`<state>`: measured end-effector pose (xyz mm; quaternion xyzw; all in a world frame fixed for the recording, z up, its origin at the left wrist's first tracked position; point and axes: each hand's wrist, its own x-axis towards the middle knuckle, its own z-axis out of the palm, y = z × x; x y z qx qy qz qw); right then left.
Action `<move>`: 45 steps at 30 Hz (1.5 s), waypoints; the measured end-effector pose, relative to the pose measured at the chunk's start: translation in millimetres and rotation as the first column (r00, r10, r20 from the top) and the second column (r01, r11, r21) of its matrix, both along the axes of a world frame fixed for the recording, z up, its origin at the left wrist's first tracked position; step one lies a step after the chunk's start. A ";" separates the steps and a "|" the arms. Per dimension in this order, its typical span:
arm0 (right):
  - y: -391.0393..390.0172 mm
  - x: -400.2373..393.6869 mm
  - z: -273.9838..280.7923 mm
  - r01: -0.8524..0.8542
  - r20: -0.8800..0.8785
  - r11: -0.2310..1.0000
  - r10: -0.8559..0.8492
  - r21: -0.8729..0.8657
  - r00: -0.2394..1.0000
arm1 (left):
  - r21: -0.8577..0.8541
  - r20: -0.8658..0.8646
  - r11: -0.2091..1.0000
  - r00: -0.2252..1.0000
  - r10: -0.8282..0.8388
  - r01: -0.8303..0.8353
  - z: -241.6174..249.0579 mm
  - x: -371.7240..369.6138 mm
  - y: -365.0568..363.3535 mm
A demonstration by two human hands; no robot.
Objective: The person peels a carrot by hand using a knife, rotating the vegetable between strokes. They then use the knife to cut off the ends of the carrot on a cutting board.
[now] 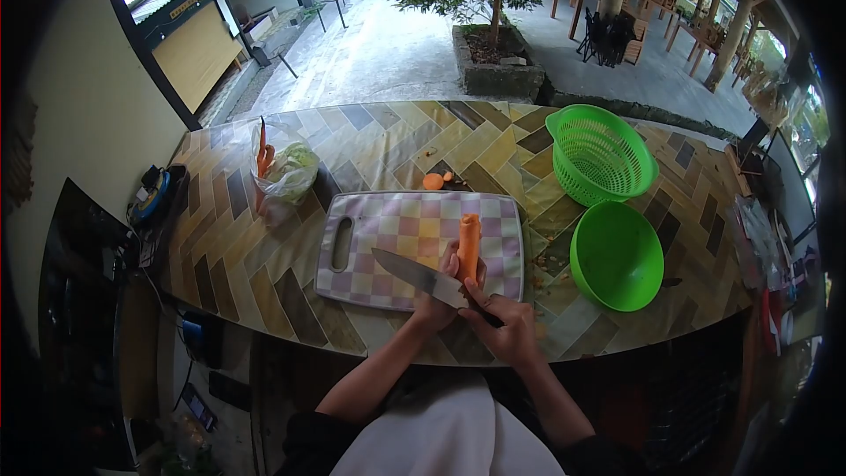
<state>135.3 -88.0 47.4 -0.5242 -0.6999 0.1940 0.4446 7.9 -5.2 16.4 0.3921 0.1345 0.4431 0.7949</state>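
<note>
An orange carrot (470,245) stands nearly upright in my left hand (438,304), whose fingers wrap its lower part above the cutting board. My right hand (504,326) grips a kitchen knife (419,277) by its dark handle. The broad blade points up and left, crossing in front of my left hand and partly hiding it. Beneath both lies a checkered purple, white and yellow cutting board (379,220) with a handle slot at its left end. Just past the board's far edge sit cut carrot pieces (433,181) and small dark scraps.
A green colander (604,154) and a green bowl (617,256) stand on the right of the patterned table (238,256). At the back left is a plastic bag (286,167) holding carrots and a pale green vegetable. A potted tree (495,53) grows beyond the table.
</note>
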 end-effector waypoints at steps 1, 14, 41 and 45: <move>0.1 1.9 1.3 0.001 0.001 1.000 -0.001 -0.020 1.000 | 0.018 -0.015 1.000 1.000 0.007 -0.006 -0.4 0.3 0.4; -6.9 45.2 18.6 0.131 -0.313 0.939 -0.235 -0.319 0.920 | -0.218 0.152 0.969 0.985 -0.083 0.115 4.5 -2.8 3.0; 10.3 48.7 16.1 0.365 -0.114 0.927 -0.373 -0.085 0.921 | -0.186 0.165 0.958 0.968 -0.189 0.219 4.1 -10.3 2.1; 11.5 43.0 11.2 0.294 -0.153 0.928 -0.333 -0.231 0.931 | -0.270 0.249 0.937 0.956 -0.153 0.220 0.4 -10.0 3.7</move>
